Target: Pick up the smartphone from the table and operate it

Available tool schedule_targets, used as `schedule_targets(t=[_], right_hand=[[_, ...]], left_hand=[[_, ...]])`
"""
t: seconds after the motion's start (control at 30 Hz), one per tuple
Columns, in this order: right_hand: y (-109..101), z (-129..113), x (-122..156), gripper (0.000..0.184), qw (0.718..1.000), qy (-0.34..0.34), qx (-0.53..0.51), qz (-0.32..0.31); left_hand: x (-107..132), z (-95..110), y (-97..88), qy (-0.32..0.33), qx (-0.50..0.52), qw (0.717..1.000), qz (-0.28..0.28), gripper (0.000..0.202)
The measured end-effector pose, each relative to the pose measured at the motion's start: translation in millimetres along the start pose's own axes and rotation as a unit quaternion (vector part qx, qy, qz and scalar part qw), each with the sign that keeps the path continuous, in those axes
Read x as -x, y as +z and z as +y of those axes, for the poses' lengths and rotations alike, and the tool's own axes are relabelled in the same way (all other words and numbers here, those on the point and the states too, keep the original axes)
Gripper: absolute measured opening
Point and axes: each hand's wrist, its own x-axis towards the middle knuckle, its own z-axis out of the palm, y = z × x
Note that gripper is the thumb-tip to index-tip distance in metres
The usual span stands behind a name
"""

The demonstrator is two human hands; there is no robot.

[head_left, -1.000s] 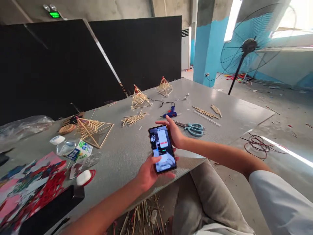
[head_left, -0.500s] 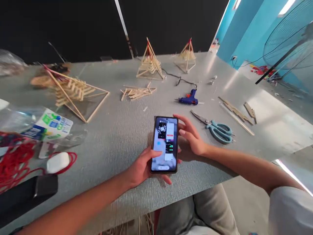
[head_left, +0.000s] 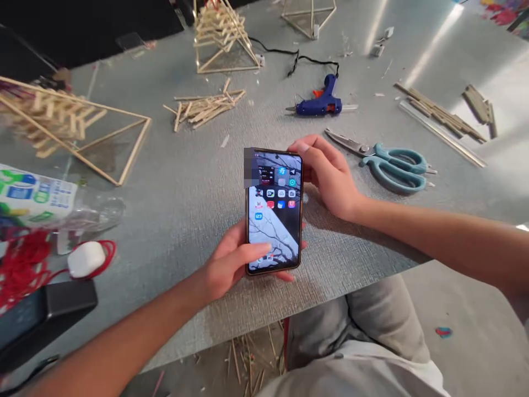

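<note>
I hold a smartphone point(head_left: 274, 212) upright over the near edge of the grey table point(head_left: 185, 187), its lit screen showing app icons. My left hand point(head_left: 231, 264) grips its lower end from below, thumb resting on the screen. My right hand point(head_left: 330, 173) wraps round its top right corner, fingers curled. Teal-handled scissors point(head_left: 392, 162) lie just right of my right hand. A blue glue gun point(head_left: 320, 102) lies beyond the phone.
Stick pyramids stand at the left point(head_left: 66, 124) and far middle point(head_left: 221, 36). A loose stick pile point(head_left: 204, 107) lies between them; more sticks point(head_left: 442, 118) at right. A plastic bottle point(head_left: 49, 201), red cord point(head_left: 20, 264), white case point(head_left: 86, 258) and black box point(head_left: 45, 311) crowd the left.
The view has tilted down and closer to the table. The phone screen changed from stacked app cards to a home screen. My right hand closed onto the phone's top corner.
</note>
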Motion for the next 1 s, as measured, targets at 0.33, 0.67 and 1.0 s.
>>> schedule_targets(t=[0.33, 0.67, 1.0], right_hand=[[4.9, 5.3, 5.1, 0.043, 0.992, -0.051, -0.050, -0.107], [5.6, 3.3, 8.8, 0.033, 0.990, -0.107, -0.023, -0.085], [6.9, 3.0, 9.7, 0.031, 0.989, -0.130, -0.014, -0.071]], left_hand=[[0.4, 1.0, -2.4, 0.032, -0.002, 0.999, 0.013, 0.087], [0.1, -3.6, 1.2, 0.066, -0.061, 0.996, 0.024, 0.071], [-2.9, -6.6, 0.7, 0.099, -0.109, 0.989, 0.018, 0.072]])
